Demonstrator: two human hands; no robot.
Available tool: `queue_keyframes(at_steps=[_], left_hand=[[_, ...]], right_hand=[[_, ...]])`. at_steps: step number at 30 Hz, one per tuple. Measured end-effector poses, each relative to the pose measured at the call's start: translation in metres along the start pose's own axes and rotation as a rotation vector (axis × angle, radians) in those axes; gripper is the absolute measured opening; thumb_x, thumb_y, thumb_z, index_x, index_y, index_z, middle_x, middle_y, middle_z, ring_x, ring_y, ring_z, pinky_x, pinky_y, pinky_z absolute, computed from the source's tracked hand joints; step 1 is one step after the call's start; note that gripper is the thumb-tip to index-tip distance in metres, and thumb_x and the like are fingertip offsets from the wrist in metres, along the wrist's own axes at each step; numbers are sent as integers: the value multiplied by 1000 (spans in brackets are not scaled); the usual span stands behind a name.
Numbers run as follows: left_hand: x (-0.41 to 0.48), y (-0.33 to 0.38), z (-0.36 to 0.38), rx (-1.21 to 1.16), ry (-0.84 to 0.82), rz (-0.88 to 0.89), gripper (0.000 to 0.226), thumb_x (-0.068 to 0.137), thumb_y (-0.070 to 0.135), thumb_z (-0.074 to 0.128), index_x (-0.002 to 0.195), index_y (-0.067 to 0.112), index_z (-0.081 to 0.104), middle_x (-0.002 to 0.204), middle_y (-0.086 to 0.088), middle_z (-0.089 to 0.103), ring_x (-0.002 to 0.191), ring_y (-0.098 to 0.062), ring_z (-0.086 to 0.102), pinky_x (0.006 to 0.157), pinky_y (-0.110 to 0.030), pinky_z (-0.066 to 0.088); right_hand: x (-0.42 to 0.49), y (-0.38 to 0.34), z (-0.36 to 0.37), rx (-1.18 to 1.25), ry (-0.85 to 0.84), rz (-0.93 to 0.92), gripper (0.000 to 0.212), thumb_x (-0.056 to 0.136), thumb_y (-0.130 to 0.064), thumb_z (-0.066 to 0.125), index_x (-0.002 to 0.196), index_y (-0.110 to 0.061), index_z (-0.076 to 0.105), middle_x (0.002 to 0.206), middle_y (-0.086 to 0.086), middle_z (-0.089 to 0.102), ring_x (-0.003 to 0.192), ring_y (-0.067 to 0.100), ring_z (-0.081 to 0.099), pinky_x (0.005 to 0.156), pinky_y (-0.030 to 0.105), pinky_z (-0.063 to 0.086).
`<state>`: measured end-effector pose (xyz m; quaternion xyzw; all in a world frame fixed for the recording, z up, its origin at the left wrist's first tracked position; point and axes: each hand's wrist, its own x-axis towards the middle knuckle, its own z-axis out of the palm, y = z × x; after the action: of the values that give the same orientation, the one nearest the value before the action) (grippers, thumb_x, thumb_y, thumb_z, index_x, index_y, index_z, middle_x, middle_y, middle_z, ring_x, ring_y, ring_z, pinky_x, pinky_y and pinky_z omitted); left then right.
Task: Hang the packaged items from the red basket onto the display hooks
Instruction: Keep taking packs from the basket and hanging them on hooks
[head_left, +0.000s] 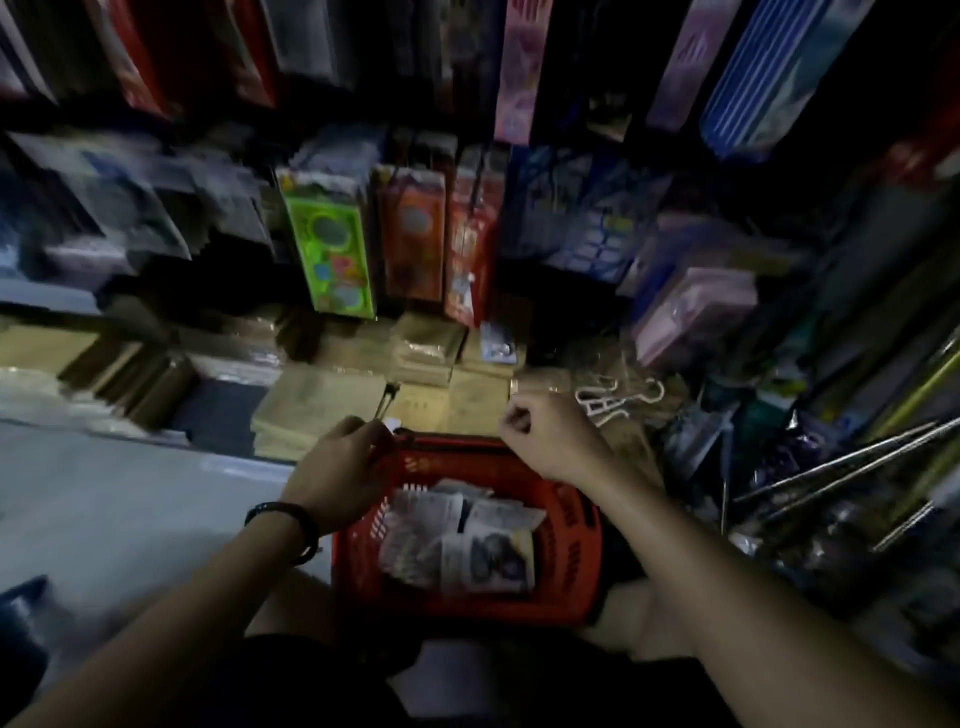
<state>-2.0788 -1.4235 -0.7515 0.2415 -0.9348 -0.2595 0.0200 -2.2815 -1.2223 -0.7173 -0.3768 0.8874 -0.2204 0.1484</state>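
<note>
Red basket (363, 525), 6 o'clock: matt moulded plastic w/ slotted walls. Pkgs (483, 545) inside it: glossy clear film over printed paper cards. At 3 o'clock, metal rods (841, 465), smooth w/ a dull shine. At 12, green pack (332, 260): shiny plastic wrap. Just below, brown stacks (426, 343): look like kraft paper or card, some under crinkly clear film. At 2, white hangers (605, 402), smooth plastic. At 9, grey floor (130, 493), smooth, matt.
</note>
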Motion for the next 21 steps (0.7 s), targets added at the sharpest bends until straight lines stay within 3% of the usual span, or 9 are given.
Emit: queue_keyframes(at_steps=[3, 5, 8, 14, 16, 19, 21], left_hand=[[5, -20, 42, 34, -120, -67, 33, 97, 36, 69, 128, 29, 66, 110, 6, 53, 105, -29, 68, 78, -34, 48], [15, -31, 64, 58, -183, -93, 24, 97, 36, 68, 119, 30, 67, 114, 9, 55, 108, -24, 66, 78, -34, 46], [38, -53, 98, 21, -268, -117, 15, 96, 34, 67, 105, 23, 70, 113, -3, 69, 102, -28, 69, 82, -38, 56], [65, -96, 154, -30, -350, -234, 9, 99, 33, 67, 100, 24, 69, 107, -4, 73, 92, -22, 67, 79, -32, 50], [70, -104, 162, -20, -441, -255, 11, 104, 35, 62, 102, 26, 68, 104, 2, 71, 88, -13, 62, 82, -31, 51], [83, -112, 167, -52, -466, -339, 22, 107, 41, 56, 90, 29, 64, 87, 9, 66, 78, -8, 63, 82, -33, 58], [87, -115, 169, -54, -483, -389, 24, 107, 45, 55, 92, 28, 64, 84, 10, 63, 78, -9, 62, 78, -33, 56]], right_hand=[[-1, 35, 57, 13, -149, 73, 15, 94, -31, 68, 79, -31, 70, 82, -13, 71, 78, 5, 67, 74, 39, 61], [4, 55, 96, 22, -219, 118, 13, 97, -29, 70, 84, -30, 72, 86, -13, 73, 82, 6, 68, 76, 38, 60], [13, 82, 160, 105, -198, 199, 14, 96, -22, 71, 82, -24, 70, 89, -6, 74, 84, 13, 70, 76, 42, 59], [30, 138, 296, 151, -163, 379, 21, 86, -24, 73, 74, -33, 59, 86, -10, 72, 87, 18, 70, 80, 44, 61], [41, 143, 315, 121, -189, 390, 12, 86, -32, 72, 88, -34, 60, 96, -9, 74, 91, 16, 70, 82, 40, 60], [62, 144, 331, 126, -193, 387, 16, 91, -37, 66, 105, -33, 61, 100, -9, 72, 95, 18, 69, 80, 42, 59], [73, 143, 341, 193, -163, 391, 23, 93, -40, 63, 114, -33, 59, 99, -6, 71, 92, 20, 69, 75, 44, 59]])
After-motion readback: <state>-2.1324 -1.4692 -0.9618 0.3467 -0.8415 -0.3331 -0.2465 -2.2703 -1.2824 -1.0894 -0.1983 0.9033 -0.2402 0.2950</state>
